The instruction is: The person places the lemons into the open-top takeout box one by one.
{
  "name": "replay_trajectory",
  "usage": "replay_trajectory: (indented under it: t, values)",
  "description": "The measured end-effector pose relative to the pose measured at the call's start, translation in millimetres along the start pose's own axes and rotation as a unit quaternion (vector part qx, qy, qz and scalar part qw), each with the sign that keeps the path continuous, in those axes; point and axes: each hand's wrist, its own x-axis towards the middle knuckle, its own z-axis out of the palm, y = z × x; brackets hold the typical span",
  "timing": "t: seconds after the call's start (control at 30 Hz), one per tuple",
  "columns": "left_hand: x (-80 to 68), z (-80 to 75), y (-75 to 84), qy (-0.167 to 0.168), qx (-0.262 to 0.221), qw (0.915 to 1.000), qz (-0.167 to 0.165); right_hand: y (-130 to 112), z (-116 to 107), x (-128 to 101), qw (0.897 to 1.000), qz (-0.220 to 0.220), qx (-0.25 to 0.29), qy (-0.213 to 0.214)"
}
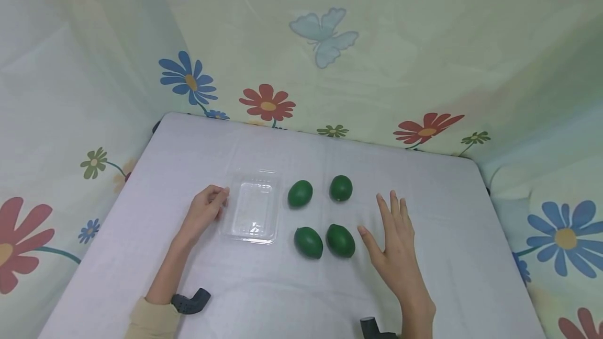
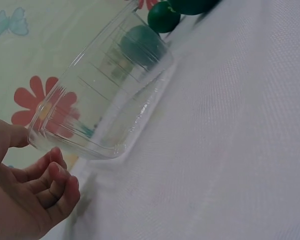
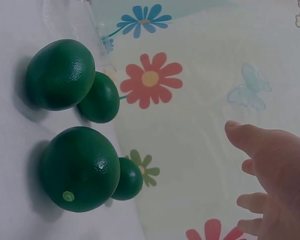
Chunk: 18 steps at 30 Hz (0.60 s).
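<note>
A clear plastic container stands on the table, left of the limes. My left hand is at its left rim; in the left wrist view that hand has the thumb against the rim and curled fingers just below, pinching the edge. Several dark green limes lie to the right: two farther back, a left one and a right one, and nearer ones. My right hand hovers right of the limes, fingers spread, holding nothing; the right wrist view shows this hand apart from them.
A white cloth covers the table. Behind it and at both sides hangs a curtain printed with flowers and a butterfly. Dark wrist-worn devices show at both forearms.
</note>
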Motion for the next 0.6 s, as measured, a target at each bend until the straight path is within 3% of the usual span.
replay_trajectory:
  t: [0.6]
  values:
    - [1.8,2.3,2.4,-0.003,-0.004,0.9999,0.012,0.7,2.0,-1.6,1.000,0.006,-0.008,-0.001]
